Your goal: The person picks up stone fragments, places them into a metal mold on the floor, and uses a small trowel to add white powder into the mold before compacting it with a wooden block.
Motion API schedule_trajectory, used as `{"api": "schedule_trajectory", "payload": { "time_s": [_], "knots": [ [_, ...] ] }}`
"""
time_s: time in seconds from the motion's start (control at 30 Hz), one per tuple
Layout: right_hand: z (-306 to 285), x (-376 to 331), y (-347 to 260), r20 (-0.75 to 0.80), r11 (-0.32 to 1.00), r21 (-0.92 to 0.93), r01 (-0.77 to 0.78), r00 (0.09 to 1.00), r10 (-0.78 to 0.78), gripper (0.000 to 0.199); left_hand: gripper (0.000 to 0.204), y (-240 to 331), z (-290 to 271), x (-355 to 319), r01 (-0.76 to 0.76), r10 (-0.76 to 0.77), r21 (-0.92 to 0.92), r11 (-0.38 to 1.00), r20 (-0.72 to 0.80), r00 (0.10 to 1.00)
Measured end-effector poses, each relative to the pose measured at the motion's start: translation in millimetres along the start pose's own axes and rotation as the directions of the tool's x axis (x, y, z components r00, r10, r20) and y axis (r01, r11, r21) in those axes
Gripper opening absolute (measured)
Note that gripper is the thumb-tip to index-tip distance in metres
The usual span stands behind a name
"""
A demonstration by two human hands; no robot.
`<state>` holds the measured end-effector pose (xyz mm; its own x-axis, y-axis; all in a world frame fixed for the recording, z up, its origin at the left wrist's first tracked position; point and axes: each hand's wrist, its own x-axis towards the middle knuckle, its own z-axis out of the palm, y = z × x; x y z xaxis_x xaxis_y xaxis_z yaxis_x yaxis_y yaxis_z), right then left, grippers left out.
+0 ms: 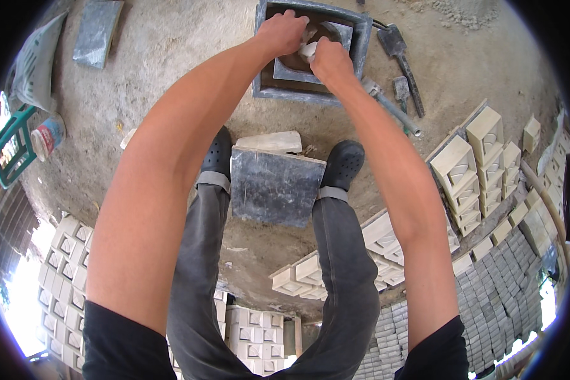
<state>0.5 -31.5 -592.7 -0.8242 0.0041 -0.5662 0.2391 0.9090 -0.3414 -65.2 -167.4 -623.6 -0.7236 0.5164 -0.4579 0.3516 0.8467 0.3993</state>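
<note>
At the top centre a grey rectangular mould frame (364,47) rests on the ground, with a grey inner plate (339,36) and a curved, brown-stained hollow inside it. Both my hands are over that hollow. My right hand (332,62) is closed, its fingertips pinching a small whitish piece (308,50) that looks like crumpled cloth. My left hand (285,31) is closed too, with fingers curled at the inner plate's left side. Something pale shows at its fingertips, too small to name.
Right of the frame lie a trowel (392,41), a smaller tool (401,88) and a metal pipe (396,113). A grey board (277,187) sits between my clogs. Pale moulded blocks (484,130) are stacked at right. A green plastic stool (12,149) and a tub (47,136) stand left.
</note>
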Motion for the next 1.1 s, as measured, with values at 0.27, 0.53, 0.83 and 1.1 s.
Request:
{"api": "schedule_trajectory", "payload": {
  "time_s": [0.27,0.53,0.83,1.1],
  "knots": [
    [0,1,-4,-0.022,0.994,-0.036,0.099,0.995,-0.099,0.014,0.029,14,-10,-7,0.046,-0.046,-0.002,0.999,0.014,0.999],
    [-10,-77,-13,-0.414,0.968,0.152,0.197,0.902,-0.119,0.033,0.04,25,1,-122,-0.094,-0.116,-0.36,0.928,-0.52,0.846],
    [78,-227,46,0.444,0.996,0.048,-0.079,0.894,0.049,0.069,0.054,37,150,-342,0.574,-0.811,-0.769,0.281,0.13,0.571],
    [88,-243,64,0.452,0.734,0.557,-0.39,0.883,0.126,0.054,0.066,41,147,-366,0.625,-0.767,-0.708,0.33,0.184,0.614]
  ]
}}
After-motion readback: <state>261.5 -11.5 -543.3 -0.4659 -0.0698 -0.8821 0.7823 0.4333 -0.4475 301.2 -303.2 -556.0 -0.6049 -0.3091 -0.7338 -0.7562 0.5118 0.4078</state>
